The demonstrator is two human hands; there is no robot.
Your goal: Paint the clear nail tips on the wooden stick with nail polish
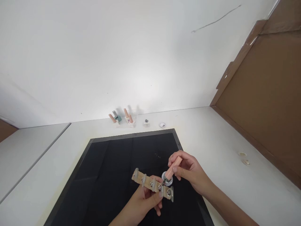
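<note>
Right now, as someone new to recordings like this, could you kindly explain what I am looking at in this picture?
This is one view from a camera worn on a person's head, looking down at their own two bare hands over a black mat on a white table. The left hand holds a wooden strip carrying clear nail tips. The right hand holds a pink brush handle, its tip by a small round jar. Small bottles stand at the wall behind.
</note>
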